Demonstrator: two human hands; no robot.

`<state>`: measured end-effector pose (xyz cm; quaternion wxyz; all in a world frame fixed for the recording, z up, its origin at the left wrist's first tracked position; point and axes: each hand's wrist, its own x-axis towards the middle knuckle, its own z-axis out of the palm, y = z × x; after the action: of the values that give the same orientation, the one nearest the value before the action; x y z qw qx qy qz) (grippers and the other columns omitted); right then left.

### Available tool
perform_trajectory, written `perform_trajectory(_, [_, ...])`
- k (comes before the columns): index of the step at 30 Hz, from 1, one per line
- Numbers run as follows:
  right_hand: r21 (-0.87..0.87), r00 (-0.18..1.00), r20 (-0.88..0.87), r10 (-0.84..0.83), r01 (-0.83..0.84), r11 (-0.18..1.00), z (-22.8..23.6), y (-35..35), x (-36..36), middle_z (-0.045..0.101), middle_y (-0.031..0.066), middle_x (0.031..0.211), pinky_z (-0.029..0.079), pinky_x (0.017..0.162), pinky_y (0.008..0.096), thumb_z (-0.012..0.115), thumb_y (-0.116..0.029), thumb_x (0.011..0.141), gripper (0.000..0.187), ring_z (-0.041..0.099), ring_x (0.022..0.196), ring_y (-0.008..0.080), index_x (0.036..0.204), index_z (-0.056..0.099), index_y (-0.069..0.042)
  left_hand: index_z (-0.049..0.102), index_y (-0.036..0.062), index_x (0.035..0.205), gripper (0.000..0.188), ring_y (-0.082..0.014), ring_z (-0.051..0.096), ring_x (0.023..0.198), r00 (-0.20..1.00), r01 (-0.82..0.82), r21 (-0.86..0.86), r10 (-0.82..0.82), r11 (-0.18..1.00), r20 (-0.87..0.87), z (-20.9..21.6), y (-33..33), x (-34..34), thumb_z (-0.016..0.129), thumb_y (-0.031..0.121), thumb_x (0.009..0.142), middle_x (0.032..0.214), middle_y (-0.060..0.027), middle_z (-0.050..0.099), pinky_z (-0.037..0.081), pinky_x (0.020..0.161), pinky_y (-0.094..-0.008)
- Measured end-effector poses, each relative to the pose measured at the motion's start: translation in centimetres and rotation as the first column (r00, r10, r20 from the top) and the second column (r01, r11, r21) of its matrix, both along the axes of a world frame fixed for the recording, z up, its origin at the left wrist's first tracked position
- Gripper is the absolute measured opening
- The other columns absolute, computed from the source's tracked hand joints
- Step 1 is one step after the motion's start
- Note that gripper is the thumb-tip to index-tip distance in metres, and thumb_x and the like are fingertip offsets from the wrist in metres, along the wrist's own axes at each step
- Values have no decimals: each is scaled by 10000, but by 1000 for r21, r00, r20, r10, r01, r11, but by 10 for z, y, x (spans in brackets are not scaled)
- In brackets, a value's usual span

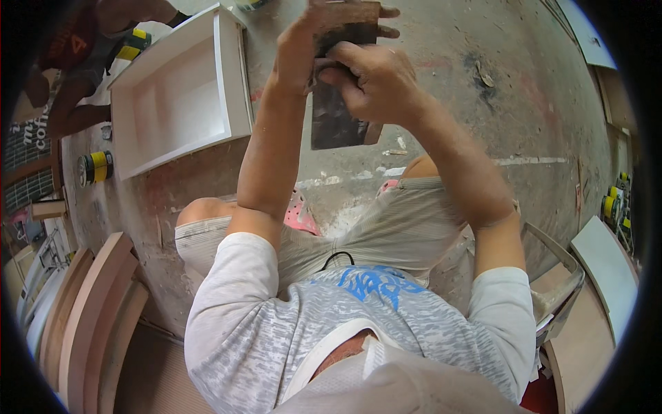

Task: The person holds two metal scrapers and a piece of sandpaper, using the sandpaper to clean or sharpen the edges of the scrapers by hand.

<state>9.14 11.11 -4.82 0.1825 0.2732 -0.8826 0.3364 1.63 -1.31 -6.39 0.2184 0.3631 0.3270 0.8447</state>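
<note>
Dark rectangular board (338,114), probably stiff, best edge-held: left hand (298,45) wraps far end; right hand (379,79) curls against it, grip unclear.

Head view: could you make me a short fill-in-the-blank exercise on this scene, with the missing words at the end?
The left hand holds the dark board, its fingertips showing past the board's ____ edge in the picture.
The open box left of the board is mostly ____.
The perforated shoes are ____.
The design on the shirt is ____.

Missing words: right; white; pink; blue.
</note>
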Motion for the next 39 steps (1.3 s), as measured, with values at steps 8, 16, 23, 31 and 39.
perform_trajectory(8, [-235, 885, 436, -162, 286, 929, 6, -4, -4, 651, 190, 775, 494, 687, 408, 635, -284, 776, 260, 639, 748, 348, 871, 669, -44, 474, -17, 1225, 760, -337, 581, 1020, 919, -334, 70, 308, 940, 247, 26, 2, 4, 365, 650, 880, 1198, -238, 534, 513, 828, -420])
perform_trajectory(16, [-382, 857, 506, -92, 318, 868, 8, -21, 10, 653, 196, 784, 493, 682, 390, 649, -263, 775, 254, 641, 745, 353, 854, 671, -23, 502, 36, 1164, 521, -249, 592, 921, 851, -450, 22, 421, 893, 314, 18, 4, 5, 392, 490, 933, 1111, -158, 569, 518, 749, -350])
perform_trajectory(23, [-456, 767, 636, 78, 293, 840, 10, -9, 2, 665, 170, 762, 490, 665, 327, 638, -240, 805, 270, 643, 682, 233, 898, 682, 10, 527, 83, 1110, 317, -172, 602, 834, 802, -491, -27, 464, 871, 377, 14, 4, 3, 415, 349, 980, 1035, -88, 600, 522, 680, -289])
perform_trajectory(31, [-538, 754, 651, 90, 374, 755, 14, -23, 10, 667, 136, 720, 485, 621, 302, 650, -208, 811, 259, 618, 635, 168, 880, 679, 40, 529, 99, 1107, 315, -189, 601, 850, 829, -475, 10, 444, 880, 341, 7, 0, 9, 432, 362, 963, 1045, -92, 600, 518, 679, -310])
perform_trajectory(39, [-643, 636, 718, 281, 452, 619, 15, -20, 8, 650, 83, 733, 470, 569, 251, 661, -167, 836, 240, 588, 629, 105, 885, 662, 69, 524, 92, 1142, 392, -224, 606, 876, 819, -489, -24, 469, 872, 332, 6, 5, 15, 429, 421, 950, 1078, -121, 595, 522, 710, -347])
